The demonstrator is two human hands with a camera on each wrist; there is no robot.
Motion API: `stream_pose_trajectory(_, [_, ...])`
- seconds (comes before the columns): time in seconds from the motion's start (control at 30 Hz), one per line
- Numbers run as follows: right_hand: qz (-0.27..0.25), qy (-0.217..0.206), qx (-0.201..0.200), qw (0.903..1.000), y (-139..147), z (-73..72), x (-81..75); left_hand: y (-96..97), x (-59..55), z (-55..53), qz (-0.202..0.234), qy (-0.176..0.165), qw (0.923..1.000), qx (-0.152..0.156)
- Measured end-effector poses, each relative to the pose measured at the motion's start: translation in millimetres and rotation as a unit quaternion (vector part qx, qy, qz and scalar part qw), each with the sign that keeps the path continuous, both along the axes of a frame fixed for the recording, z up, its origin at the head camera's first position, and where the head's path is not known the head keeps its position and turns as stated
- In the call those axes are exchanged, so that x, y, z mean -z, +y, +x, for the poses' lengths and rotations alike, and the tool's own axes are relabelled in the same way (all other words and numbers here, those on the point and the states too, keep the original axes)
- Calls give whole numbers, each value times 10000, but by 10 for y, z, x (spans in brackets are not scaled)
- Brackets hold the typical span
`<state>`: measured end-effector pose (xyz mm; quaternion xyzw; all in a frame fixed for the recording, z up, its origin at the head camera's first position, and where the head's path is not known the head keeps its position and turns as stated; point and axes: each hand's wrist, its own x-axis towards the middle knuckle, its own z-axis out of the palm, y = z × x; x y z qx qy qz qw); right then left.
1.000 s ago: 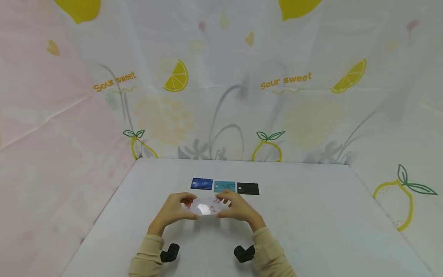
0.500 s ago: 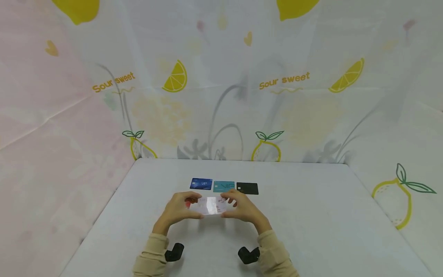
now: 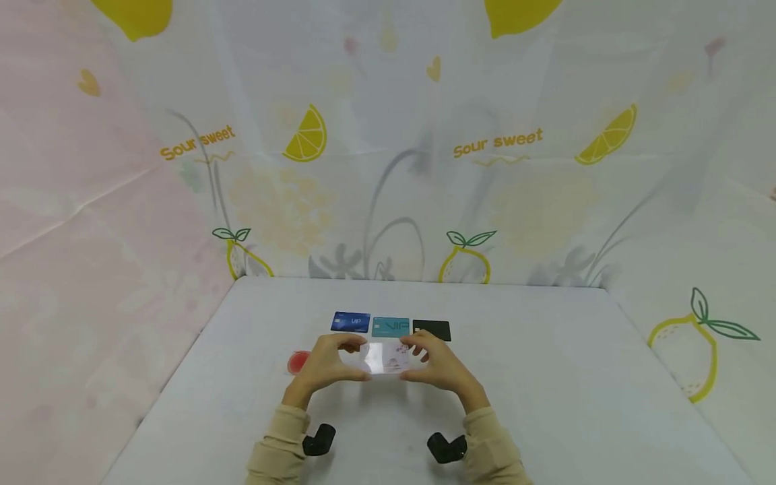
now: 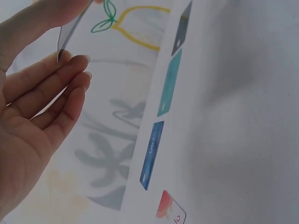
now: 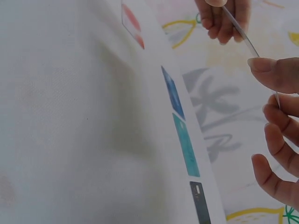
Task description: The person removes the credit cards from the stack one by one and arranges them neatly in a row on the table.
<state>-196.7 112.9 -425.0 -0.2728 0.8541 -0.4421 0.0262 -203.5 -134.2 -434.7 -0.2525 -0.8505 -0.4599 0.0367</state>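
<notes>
A pale pink card with a small floral print (image 3: 386,357) is held up above the table, glare on its left part. My left hand (image 3: 330,364) pinches its left end between thumb and fingers, while my right hand (image 3: 439,364) pinches the right end the same way. The right wrist view shows the card (image 5: 240,30) edge-on, spanning both hands. Just behind lie a blue VIP card (image 3: 350,322), a teal VIP card (image 3: 391,327) and a black card (image 3: 435,329) in a row. A red and white card (image 3: 297,362) lies left of my left hand, partly covered by it.
The white table (image 3: 545,391) ends at a back wall of lemon-patterned cloth (image 3: 388,168), with more cloth on both sides. A black angled piece (image 3: 319,440) sticks out beside the left sleeve, and another black piece (image 3: 446,448) beside the right sleeve.
Both hands have shifted right together with the pink card. The red and white card, earlier mostly behind the left hand, now shows to its left. The cards in the row stay put.
</notes>
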Motion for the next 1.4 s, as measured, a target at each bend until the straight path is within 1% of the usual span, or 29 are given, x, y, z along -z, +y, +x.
stream_pose_trajectory(0.13, [33, -17, 135, 9999, 62, 3, -9, 69, 14, -26, -9, 67, 10000, 37])
stream_pose_trajectory(0.3, [123, 128, 221, 9996, 127, 5, -27, 149, -9, -30, -26, -1, 10000, 7])
stream_pose_trajectory(0.37, [117, 120, 216, 9996, 149, 11, -37, 175, -14, -32, -14, -34, 10000, 2])
stream_pose_trajectory(0.47, [87, 76, 235, 9997, 180, 27, -57, 218, -14, -40, -26, 30, 10000, 4])
stream_pose_trajectory(0.6, [61, 81, 315, 9995, 226, 44, -68, 281, -1, -65, 1, 192, 9998, 90])
stream_pose_trajectory(0.7, [80, 140, 398, 9991, 271, 46, -57, 332, 10, -87, 32, 143, 9998, 123])
stream_pose_trajectory(0.83, [87, 277, 463, 9985, 343, 47, -31, 404, 23, -107, 94, -29, 9998, 161])
stream_pose_trajectory(1.03, [73, 460, 550, 9974, 444, 69, 1, 518, 52, -136, 142, 61, 9995, 283])
stream_pose_trajectory(1.23, [133, 703, 659, 9953, 574, 75, 27, 645, 67, -181, 7, 210, 9993, 324])
stream_pose_trajectory(1.4, [31, 670, 804, 9945, 687, 60, 57, 771, 65, -226, 115, 190, 9986, 490])
